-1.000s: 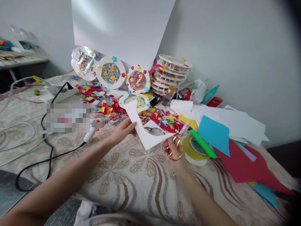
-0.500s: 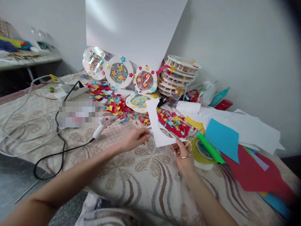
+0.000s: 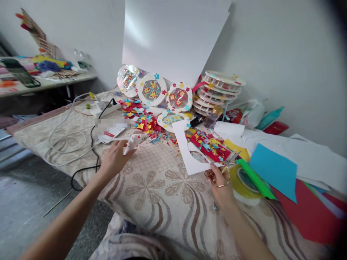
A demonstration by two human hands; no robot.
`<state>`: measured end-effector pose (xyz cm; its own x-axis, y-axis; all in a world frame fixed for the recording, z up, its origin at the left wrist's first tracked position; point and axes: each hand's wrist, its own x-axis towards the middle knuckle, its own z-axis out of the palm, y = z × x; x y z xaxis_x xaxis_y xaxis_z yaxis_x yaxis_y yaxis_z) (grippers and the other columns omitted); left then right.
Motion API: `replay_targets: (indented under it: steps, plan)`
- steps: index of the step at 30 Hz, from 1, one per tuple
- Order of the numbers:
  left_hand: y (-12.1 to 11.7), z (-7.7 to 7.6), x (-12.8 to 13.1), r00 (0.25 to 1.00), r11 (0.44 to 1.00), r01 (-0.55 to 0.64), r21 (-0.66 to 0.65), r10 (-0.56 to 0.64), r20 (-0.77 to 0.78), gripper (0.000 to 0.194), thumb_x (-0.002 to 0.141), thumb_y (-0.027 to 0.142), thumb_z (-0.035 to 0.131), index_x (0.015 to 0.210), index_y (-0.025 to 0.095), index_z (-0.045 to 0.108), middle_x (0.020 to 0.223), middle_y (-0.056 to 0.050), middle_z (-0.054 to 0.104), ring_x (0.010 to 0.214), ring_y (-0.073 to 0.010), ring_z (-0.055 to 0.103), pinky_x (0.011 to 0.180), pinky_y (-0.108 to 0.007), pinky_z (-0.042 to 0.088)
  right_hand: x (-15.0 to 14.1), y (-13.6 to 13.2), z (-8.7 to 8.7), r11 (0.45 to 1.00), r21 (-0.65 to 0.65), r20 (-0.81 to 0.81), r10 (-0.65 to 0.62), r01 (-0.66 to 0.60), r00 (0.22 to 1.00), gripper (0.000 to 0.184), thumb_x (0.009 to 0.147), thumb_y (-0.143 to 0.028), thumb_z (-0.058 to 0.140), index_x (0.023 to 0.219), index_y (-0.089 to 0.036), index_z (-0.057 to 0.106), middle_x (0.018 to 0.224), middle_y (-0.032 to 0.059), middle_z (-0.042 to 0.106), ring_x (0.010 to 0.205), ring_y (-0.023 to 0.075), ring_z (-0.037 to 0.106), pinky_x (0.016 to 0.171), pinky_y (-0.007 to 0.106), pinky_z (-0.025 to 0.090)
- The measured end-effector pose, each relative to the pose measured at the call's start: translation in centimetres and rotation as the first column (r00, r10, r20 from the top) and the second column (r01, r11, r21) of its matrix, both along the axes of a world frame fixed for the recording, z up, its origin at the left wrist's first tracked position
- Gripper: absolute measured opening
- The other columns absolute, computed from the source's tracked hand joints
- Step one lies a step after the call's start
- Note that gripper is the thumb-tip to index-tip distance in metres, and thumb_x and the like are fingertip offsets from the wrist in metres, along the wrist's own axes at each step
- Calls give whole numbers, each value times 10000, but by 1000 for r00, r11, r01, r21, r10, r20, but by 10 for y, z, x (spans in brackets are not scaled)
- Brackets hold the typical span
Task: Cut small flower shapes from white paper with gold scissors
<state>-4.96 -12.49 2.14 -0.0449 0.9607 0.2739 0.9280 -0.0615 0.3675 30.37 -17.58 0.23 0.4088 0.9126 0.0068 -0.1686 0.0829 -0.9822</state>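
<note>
Gripping scissors [image 3: 230, 160] near star-strewn red sheet [image 3: 214, 156]

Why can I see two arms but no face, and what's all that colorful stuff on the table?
There's no robot here, just a person with two bare hands. The camera sits on their head, so you look forward and down, almost as they do. The left hand is at the handle of what looks like a white glue gun; I can't tell how firmly it grips. The right hand holds gold-handled scissors and the corner of a cut white sheet. On the patterned tablecloth are heaps of paper scraps, a blue sheet and red paper. Round, star-decorated frames stand near the back.
</note>
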Motion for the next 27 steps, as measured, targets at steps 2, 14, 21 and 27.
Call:
replay_targets:
  steps: [2, 14, 21, 27]
  plan:
    - [11, -2, 3, 999, 998, 15, -69, -18, -39, 371, 832, 443, 472, 1005, 133, 578, 971, -135, 638, 805, -250, 601, 688, -312, 405, 0, 1, -1, 1000, -4, -12, 9, -9, 1000, 246, 722, -375, 691, 693, -195, 526, 505, -50, 527, 428, 85, 435, 395, 214, 268]
    - [28, -7, -35, 983, 996, -88, -21, 84, -166, 336, 856, 456, 411, 904, 164, 569, 863, -122, 672, 779, -251, 618, 625, -292, 386, 7, 3, -11, 999, -43, 17, 22, -21, 1000, 298, 721, -421, 695, 655, -210, 495, 515, -46, 544, 418, 96, 432, 405, 240, 287]
    - [30, -7, -44, 991, 996, -38, -84, 27, -129, 386, 853, 454, 420, 1018, 144, 580, 936, -124, 669, 806, -248, 615, 690, -306, 407, 5, 1, -5, 999, -24, 44, 33, -32, 998, 263, 757, -402, 661, 675, -206, 506, 521, -49, 526, 437, 93, 430, 418, 235, 291]
    - [-23, 6, -26, 992, 997, -77, 12, 78, -94, 355, 834, 429, 499, 1094, 193, 555, 1022, -97, 632, 736, -228, 600, 646, -315, 424, 3, -1, 2, 999, -51, 47, 17, -14, 999, 282, 747, -411, 660, 662, -194, 501, 526, -40, 530, 445, 85, 429, 425, 225, 305]
